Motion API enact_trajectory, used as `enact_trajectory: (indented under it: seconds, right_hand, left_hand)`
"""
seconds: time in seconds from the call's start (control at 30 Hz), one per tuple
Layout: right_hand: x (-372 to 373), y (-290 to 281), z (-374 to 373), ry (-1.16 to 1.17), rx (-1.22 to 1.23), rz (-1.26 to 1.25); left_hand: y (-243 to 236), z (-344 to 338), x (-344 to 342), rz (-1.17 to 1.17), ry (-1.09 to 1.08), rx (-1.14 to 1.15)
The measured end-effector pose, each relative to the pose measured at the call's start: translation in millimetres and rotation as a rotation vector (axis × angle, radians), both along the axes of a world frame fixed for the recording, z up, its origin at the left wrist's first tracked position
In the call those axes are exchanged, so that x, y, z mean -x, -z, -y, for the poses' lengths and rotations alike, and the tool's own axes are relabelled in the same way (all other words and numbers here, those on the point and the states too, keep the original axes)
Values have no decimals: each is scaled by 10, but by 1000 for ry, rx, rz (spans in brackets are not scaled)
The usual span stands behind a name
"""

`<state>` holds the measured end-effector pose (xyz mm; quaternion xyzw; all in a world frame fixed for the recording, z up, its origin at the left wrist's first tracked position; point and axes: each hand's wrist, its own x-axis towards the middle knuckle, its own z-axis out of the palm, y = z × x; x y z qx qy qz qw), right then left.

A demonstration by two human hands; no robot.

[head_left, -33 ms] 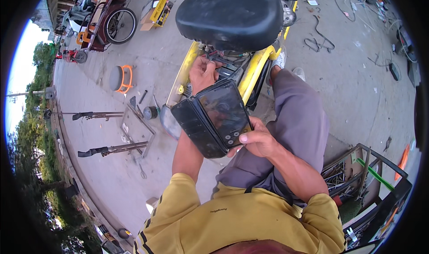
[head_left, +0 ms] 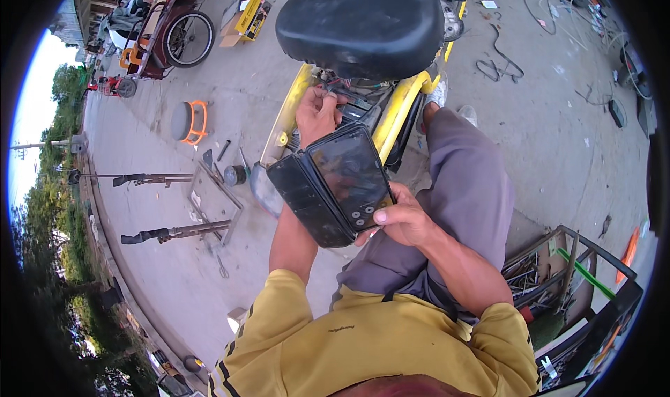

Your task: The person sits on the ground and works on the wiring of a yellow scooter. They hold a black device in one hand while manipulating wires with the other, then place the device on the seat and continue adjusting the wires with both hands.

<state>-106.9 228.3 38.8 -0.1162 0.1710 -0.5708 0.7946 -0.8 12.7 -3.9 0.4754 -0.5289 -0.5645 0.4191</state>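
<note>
A black phone in an open flip case (head_left: pixel 345 173) lies angled in my right hand (head_left: pixel 398 215), with the thumb over its lower right corner and the dark screen facing up. Beyond it, my left hand (head_left: pixel 317 111) reaches with curled fingers into the open body of a yellow two-wheeler (head_left: pixel 391 121), among dark parts and wires below its black seat (head_left: pixel 359 27); what the fingertips grip is hidden. The phone covers part of my left forearm.
An orange-framed stool (head_left: pixel 183 121), metal stands (head_left: pixel 209 229) and loose tools (head_left: pixel 234 175) are on the left. Behind are a cargo tricycle (head_left: pixel 157 41) and a cardboard box (head_left: pixel 244 23). Cables (head_left: pixel 499 69) lie at right; a metal rack (head_left: pixel 558 278) stands lower right.
</note>
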Motion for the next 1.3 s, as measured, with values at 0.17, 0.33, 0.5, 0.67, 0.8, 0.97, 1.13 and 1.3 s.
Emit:
enact_trajectory:
  seconds: [0.17,0.33,0.5,0.67,0.8,0.97,1.13,1.3]
  right_hand:
    - [-24,8,3,-2,29,-2]
    - [-20,22,19,2,7,-2]
    - [-6,-26,56,17,-15,-10]
    - [-5,26,62,7,-18,-1]
    - [-2,39,69,4,-14,-3]
    - [10,22,83,-11,14,-7]
    - [-2,32,102,-19,17,-23]
    - [4,76,117,-22,14,-27]
  left_hand:
    - [-60,3,35,19,-39,-43]
    - [-36,27,-10,8,13,-19]
    - [45,91,-55,-18,60,-33]
    - [28,120,-117,-24,133,-67]
    - [-79,91,-124,-46,178,-126]
    - [-107,41,-126,-13,172,-79]
    - [-178,67,-116,7,139,-95]
    - [-200,79,-100,52,159,-58]
